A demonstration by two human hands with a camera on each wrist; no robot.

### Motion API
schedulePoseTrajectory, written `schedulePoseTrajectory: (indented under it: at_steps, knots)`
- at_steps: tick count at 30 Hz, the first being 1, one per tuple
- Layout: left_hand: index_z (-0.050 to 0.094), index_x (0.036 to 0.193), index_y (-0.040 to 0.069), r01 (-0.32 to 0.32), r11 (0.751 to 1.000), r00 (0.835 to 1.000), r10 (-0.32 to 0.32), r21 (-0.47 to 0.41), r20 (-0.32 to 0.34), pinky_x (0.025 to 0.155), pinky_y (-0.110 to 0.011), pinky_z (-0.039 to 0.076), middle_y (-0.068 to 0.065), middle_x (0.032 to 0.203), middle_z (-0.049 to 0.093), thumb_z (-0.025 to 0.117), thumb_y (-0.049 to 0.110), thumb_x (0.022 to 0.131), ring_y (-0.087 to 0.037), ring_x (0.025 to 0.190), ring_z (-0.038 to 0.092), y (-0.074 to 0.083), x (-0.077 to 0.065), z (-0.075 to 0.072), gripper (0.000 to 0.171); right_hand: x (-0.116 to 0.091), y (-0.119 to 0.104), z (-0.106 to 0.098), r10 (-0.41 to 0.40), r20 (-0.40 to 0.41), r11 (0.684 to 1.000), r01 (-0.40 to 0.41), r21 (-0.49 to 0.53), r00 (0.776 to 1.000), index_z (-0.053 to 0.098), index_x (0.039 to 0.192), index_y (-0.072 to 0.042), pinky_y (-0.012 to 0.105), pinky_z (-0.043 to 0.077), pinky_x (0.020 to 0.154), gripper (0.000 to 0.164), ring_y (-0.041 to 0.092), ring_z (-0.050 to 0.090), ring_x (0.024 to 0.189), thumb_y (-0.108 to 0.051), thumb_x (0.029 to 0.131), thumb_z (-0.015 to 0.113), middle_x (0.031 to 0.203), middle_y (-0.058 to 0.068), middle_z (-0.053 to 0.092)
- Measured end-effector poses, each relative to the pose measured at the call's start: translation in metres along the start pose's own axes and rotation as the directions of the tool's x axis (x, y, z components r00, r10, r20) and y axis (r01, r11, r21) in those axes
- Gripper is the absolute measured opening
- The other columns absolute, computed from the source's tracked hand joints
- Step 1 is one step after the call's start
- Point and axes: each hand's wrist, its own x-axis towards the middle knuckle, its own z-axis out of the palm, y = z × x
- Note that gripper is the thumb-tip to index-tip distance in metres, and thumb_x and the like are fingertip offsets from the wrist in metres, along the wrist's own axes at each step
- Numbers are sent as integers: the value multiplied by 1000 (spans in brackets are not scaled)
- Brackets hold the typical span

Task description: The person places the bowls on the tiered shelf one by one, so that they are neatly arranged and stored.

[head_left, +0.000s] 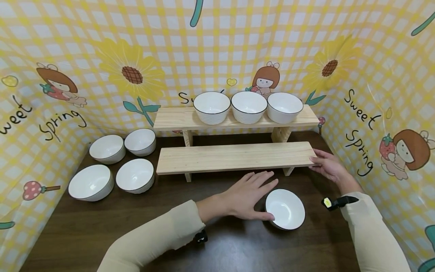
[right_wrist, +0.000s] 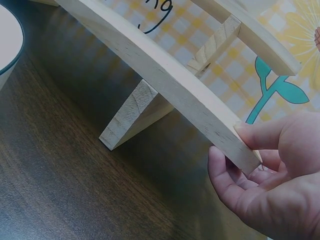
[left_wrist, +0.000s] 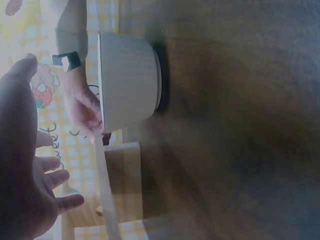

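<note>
Holding the right end of the lower wooden board [head_left: 234, 156] with the right hand [head_left: 327, 166], with the thumb on top and the other fingers curled under the edge. Holding the left hand [head_left: 246, 194] loose and let go, with fingers spread, just above the front white bowl [head_left: 285, 209], with a gap between them in the left wrist view. See the front white bowl right way up on the brown wooden table [head_left: 238, 249], before the right end of the lower wooden board and closer to the table's right edge than to its left edge. See three more white bowls [head_left: 249, 115] side by side on the upper wooden board [head_left: 175, 118], from left of its middle to near its right end. See four other white bowls [head_left: 134, 175] two by two along the table's left edge, toward its back left corner. Wearing cream sleeves [head_left: 156, 234] on both arms, with a black strap [head_left: 340, 202] by the right wrist. See a yellow checked cloth [head_left: 217, 49] past the table's back edge and along both sides, with big sunflowers on it.
</note>
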Motion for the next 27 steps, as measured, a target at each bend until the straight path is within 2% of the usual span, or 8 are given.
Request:
schedulePoseTrajectory:
  at_steps: [12, 19, 27]
  knots:
    - [23, 164, 14, 9, 997, 1000, -8, -78, 22, 119, -41, 28, -9, 168, 20, 56, 76, 89, -25, 153, 24, 12, 7, 23, 103, 1, 0, -1, 0, 3, 1000, 0, 1, 1000, 4, 160, 6, 25, 54, 81, 72, 1, 58, 91, -5, 106, 50, 155, 33, 15]
    - [27, 162, 11, 25, 993, 1000, -26, -119, -6, 117, -39, 32, -11, 166, 25, 63, 77, 83, -24, 152, 27, 17, 11, 37, 109, 1, 1, -2, -4, 9, 1000, 4, 11, 1000, 3, 159, 7, 25, 55, 81, 73, 2, 58, 90, -4, 105, 51, 151, 33, 19]
    - [25, 163, 14, 42, 992, 999, -45, -117, -20, 116, -37, 33, -8, 166, 26, 67, 80, 77, -21, 152, 25, 22, 17, 49, 117, -1, 0, -1, 3, 3, 1000, -3, -2, 1000, 4, 160, 6, 25, 54, 81, 71, 1, 58, 90, -4, 106, 48, 155, 34, 13]
